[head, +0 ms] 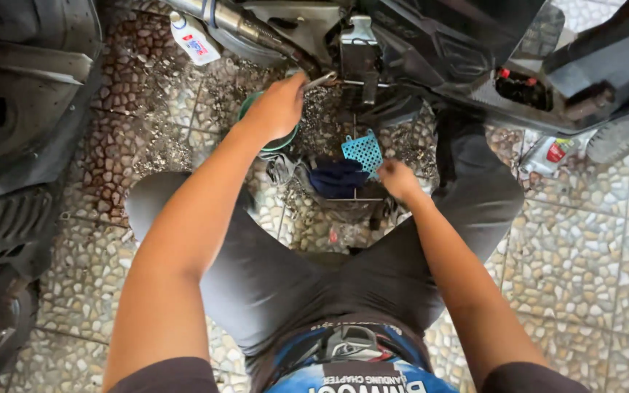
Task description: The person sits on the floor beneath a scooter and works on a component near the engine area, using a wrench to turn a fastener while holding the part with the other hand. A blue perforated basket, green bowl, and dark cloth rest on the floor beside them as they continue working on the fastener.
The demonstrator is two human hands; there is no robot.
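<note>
The left hand (277, 109) is closed around the handle of a metal tool (319, 78), most likely a wrench or a socket driver, held up against the underside of a scooter (416, 44). Only the short bright end of the tool shows past the knuckles; the rest is hidden in the fist. It sits just under the exhaust pipe (249, 28), beside a metal bracket (359, 54).

The tool looks like solid steel, so it is probably stiff, fairly heavy for its size and not fragile. It may be slippery (the floor below is stained dark with what looks like oil). The best hold seems to be the one already taken: a full fist around the handle, well back from the working end.

Its long axis runs from the fist up and to the right, with the tip pointing toward the bracket.

The right hand (397, 180) hangs lower, fingers curled loosely over a dark blue rag (338, 178) in a small tray (347, 207), beside a turquoise mesh piece (363, 151). I cannot tell whether it pinches anything.

A green bowl (250, 105) sits on the tiled floor (584, 240) beneath the left wrist.
</note>
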